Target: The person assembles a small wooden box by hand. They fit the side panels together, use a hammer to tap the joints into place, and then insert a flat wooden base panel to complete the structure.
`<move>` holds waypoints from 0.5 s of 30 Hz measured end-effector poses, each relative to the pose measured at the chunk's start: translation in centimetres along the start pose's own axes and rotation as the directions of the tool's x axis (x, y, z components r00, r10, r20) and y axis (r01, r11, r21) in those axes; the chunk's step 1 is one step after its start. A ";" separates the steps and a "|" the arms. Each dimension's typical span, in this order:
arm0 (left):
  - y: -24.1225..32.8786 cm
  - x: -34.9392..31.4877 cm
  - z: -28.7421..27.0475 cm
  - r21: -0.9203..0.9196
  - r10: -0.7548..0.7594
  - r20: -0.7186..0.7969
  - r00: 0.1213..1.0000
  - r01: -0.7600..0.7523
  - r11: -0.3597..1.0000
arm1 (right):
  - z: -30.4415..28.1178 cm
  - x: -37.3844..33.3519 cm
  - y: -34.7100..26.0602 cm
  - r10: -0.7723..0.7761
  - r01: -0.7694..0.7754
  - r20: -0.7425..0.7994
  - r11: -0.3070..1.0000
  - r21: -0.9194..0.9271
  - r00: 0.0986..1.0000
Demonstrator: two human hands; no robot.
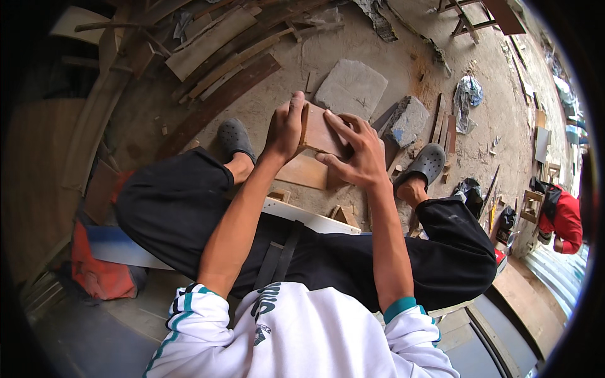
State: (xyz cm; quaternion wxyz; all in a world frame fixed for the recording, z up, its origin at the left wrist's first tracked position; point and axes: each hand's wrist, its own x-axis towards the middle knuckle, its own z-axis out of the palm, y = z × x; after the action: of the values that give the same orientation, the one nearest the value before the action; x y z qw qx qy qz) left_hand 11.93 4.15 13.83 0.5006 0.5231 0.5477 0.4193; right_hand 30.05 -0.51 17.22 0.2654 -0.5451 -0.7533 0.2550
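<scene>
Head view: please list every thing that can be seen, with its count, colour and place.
wooden block: one, brown, held in both hands
flat stones: two, grey, on the ground beyond the hands
wooden planks: many, brown, piled upper left
white board: one, under the knees
crumpled cloth: one, blue-white, right ground
other person: one, red top, far right
clogs: two, dark grey, on the feet
left hand: on the block's left edge
right hand: on the block's face
</scene>
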 end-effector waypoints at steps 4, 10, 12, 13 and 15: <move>0.9 1.1 -0.3 -0.022 0.096 0.071 0.993 -0.095 0.995 | 1.4 -0.4 1.6 -0.033 0.052 -0.140 0.990 0.134 0.990; -1.0 1.8 -1.3 0.202 0.079 -0.481 0.873 0.022 0.979 | 3.9 -0.8 1.9 0.109 -0.062 -0.334 0.987 0.149 0.936; -3.3 1.5 -0.7 0.158 -0.020 -0.738 0.675 0.201 0.967 | 5.3 -0.8 0.8 0.172 -0.130 -0.388 0.983 0.133 0.905; -3.4 1.1 -0.7 -0.218 -0.328 -0.550 0.768 0.248 0.944 | 6.0 -0.9 0.7 0.195 -0.160 -0.390 0.980 0.120 0.900; -1.5 0.0 -0.9 -0.668 -0.640 -0.010 0.768 0.471 0.576 | 7.4 -1.2 -0.2 0.246 -0.251 -0.405 0.967 0.041 0.881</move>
State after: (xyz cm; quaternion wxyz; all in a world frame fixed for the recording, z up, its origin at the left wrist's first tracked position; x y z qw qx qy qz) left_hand 10.83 4.11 12.53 0.6783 0.0660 0.5696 0.4595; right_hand 25.23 -2.36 11.78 0.3779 -0.6796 -0.6071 0.1634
